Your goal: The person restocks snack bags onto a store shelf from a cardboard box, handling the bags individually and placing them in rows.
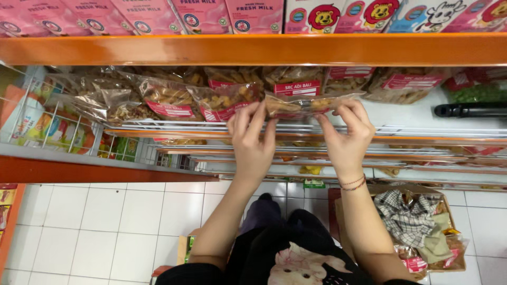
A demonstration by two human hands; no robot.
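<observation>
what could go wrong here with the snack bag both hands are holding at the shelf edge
The clear snack bag is pinched only at its near edge by the left hand and right hand, so it may slip and drop toward the tiled floor. The row of snack bags beside it looks crowded and overlapping; pushing in could nudge one over the shelf's wire front rail.

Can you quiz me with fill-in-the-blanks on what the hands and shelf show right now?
1. Both hands, left hand and right hand, hold one clear snack ____ at the shelf.
2. The shelf edge is coloured ____.
3. The cardboard box on the floor lies on the person's ____ side.
4. The cord bracelet is on the ____ wrist.

Missing words: bag; orange; right; right
</observation>
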